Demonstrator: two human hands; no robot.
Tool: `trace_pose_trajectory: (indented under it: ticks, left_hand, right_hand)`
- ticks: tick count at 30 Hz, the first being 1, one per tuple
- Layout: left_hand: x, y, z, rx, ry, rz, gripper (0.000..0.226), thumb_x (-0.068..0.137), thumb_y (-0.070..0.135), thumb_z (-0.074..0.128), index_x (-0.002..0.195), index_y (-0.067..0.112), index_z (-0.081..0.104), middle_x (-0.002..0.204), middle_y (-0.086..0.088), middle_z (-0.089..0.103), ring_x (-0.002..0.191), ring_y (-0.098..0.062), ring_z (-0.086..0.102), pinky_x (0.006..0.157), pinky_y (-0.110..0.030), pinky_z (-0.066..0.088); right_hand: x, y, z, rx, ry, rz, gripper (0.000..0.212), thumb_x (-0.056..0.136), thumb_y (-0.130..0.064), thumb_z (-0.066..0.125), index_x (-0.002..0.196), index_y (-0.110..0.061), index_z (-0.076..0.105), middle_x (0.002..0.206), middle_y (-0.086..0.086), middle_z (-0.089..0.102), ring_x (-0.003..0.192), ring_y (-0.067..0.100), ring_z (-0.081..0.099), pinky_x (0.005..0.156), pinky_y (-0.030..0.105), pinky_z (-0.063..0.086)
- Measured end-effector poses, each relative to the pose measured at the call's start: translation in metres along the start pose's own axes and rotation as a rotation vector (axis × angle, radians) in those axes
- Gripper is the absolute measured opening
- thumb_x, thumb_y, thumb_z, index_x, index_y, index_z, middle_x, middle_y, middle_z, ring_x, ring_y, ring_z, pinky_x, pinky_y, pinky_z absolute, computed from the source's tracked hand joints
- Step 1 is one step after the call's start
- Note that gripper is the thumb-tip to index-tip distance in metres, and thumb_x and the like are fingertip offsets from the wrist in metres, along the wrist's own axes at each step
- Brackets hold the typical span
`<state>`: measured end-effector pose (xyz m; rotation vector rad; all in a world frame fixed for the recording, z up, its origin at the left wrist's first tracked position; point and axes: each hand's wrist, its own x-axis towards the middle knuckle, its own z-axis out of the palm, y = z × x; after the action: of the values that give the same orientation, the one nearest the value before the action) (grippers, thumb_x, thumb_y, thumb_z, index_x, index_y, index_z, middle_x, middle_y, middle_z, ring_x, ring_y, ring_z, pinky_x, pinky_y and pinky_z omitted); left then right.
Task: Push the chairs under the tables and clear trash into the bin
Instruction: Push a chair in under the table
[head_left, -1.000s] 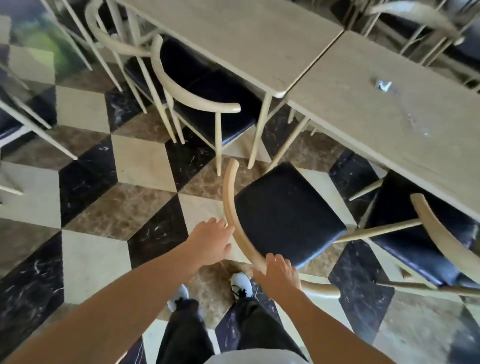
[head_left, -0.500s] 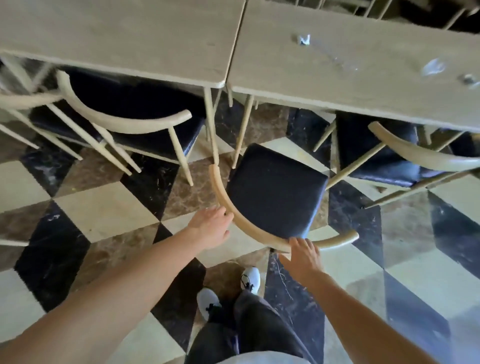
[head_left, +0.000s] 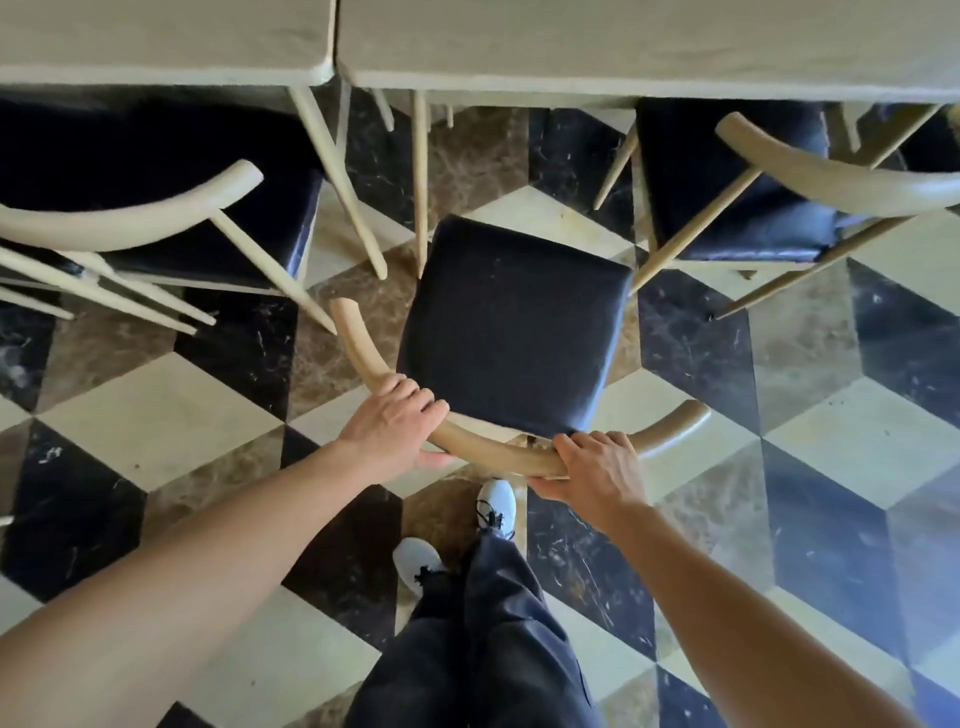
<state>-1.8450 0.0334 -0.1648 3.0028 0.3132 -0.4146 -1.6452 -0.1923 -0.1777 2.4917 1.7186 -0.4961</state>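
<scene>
Nearest me, at six o'clock, I see dark trousers (head_left: 483, 639) and two white shoes (head_left: 496, 504) on the checkered floor (head_left: 156, 415); I can read no brand, label or writing anywhere.

Just ahead, my left hand (head_left: 392, 428) is curled around the curved wooden backrest (head_left: 493, 454) of the middle chair (head_left: 511, 322), fingers over the top and thumb beneath. My right hand (head_left: 597, 467) clamps the same rail a little to the right, fingers wrapped over it.

The chair sits at twelve o'clock with its black seat wholly out from under the tables, its far edge just short of the table line. Bare floor lies either side of the seat.

At ten o'clock a left chair (head_left: 156, 208) has its seat partly under the left table (head_left: 156, 41); at two o'clock a right chair (head_left: 737, 197) is partly under the right table (head_left: 623, 47). The two tabletops meet at a narrow seam near twelve o'clock, and their pale legs (head_left: 421, 176) stand close to the middle seat's far left corner.
</scene>
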Motion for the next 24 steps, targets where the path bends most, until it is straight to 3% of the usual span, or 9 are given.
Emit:
trace_pose_trajectory:
  ticks: [3, 8, 14, 18, 20, 24]
  left_hand:
    - [0.008, -0.01, 0.012, -0.01, 0.011, 0.081, 0.077, 0.087, 0.073, 0.028, 0.118, 0.013, 0.064, 0.111, -0.006, 0.069, 0.105, -0.03, 0.062, 0.099, -0.049, 0.043]
    - [0.014, -0.019, 0.027, 0.041, 0.073, 0.161, 0.071, 0.089, 0.073, 0.036, 0.102, 0.01, 0.066, 0.102, -0.008, 0.07, 0.093, -0.032, 0.063, 0.086, -0.048, 0.046]
    - [0.027, -0.023, 0.025, 0.059, 0.15, 0.255, 0.058, 0.086, 0.07, 0.057, 0.089, 0.012, 0.064, 0.095, -0.007, 0.069, 0.086, -0.031, 0.062, 0.078, -0.044, 0.048]
    - [0.037, -0.025, 0.017, 0.065, 0.162, 0.244, 0.056, 0.081, 0.069, 0.066, 0.087, 0.013, 0.065, 0.094, -0.007, 0.069, 0.084, -0.03, 0.063, 0.075, -0.043, 0.049]
    - [0.044, -0.029, 0.016, 0.056, 0.153, 0.242, 0.058, 0.082, 0.07, 0.063, 0.086, 0.012, 0.064, 0.091, -0.006, 0.068, 0.082, -0.029, 0.061, 0.073, -0.042, 0.048]
    - [0.059, -0.035, 0.013, 0.045, 0.125, 0.224, 0.064, 0.088, 0.072, 0.044, 0.09, 0.012, 0.064, 0.092, -0.006, 0.068, 0.082, -0.029, 0.06, 0.075, -0.044, 0.047]
  right_hand:
    - [0.001, 0.003, 0.01, -0.014, 0.116, -0.045, 0.054, 0.077, -0.074, 0.051, 0.082, -0.022, 0.066, 0.072, -0.006, 0.067, 0.069, 0.025, 0.066, 0.075, 0.038, 0.049]
    - [0.005, 0.013, 0.022, 0.012, 0.222, -0.138, 0.05, 0.085, -0.069, 0.055, 0.076, -0.021, 0.066, 0.068, -0.006, 0.065, 0.066, 0.023, 0.067, 0.075, 0.037, 0.055]
    - [0.007, 0.021, 0.022, 0.047, 0.246, -0.157, 0.067, 0.094, -0.075, 0.031, 0.078, -0.019, 0.065, 0.073, -0.004, 0.067, 0.068, 0.025, 0.067, 0.073, 0.041, 0.057]
    - [0.015, 0.029, 0.02, 0.04, 0.276, -0.165, 0.06, 0.092, -0.073, 0.041, 0.073, -0.02, 0.063, 0.068, -0.005, 0.065, 0.062, 0.023, 0.064, 0.07, 0.039, 0.057]
    - [0.023, 0.034, 0.019, 0.026, 0.297, -0.175, 0.055, 0.089, -0.071, 0.051, 0.071, -0.02, 0.061, 0.063, -0.005, 0.061, 0.059, 0.022, 0.062, 0.068, 0.037, 0.056]
    - [0.039, 0.047, 0.018, 0.024, 0.289, -0.182, 0.055, 0.087, -0.073, 0.053, 0.076, -0.02, 0.063, 0.064, -0.005, 0.06, 0.06, 0.024, 0.062, 0.069, 0.038, 0.055]
